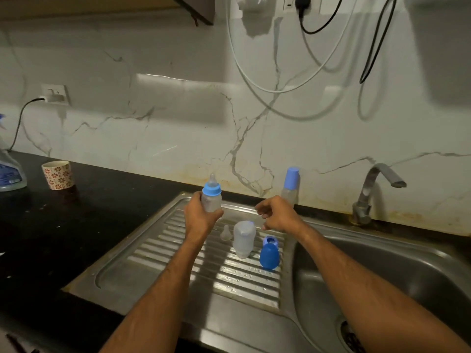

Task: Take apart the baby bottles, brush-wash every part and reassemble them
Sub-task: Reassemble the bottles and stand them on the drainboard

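Note:
My left hand (pixel 200 216) grips a clear baby bottle (pixel 211 196) with a blue collar and a nipple, upright above the far end of the steel drainboard (pixel 178 263). My right hand (pixel 277 212) hovers just right of it, fingers loosely curled, holding nothing. On the drainboard stand an upturned clear bottle body (pixel 244 238), a loose clear nipple (pixel 225 233), a blue collar ring (pixel 270 241) and a blue cap (pixel 269 256). Another bottle with a blue cap (pixel 290 184) stands by the wall, partly behind my right hand.
The sink basin (pixel 382 276) lies to the right with a tap (pixel 374 189) behind it. On the black counter to the left stand a flowered cup (pixel 58 174) and a spray bottle (pixel 10 171). Cables hang down the marble wall.

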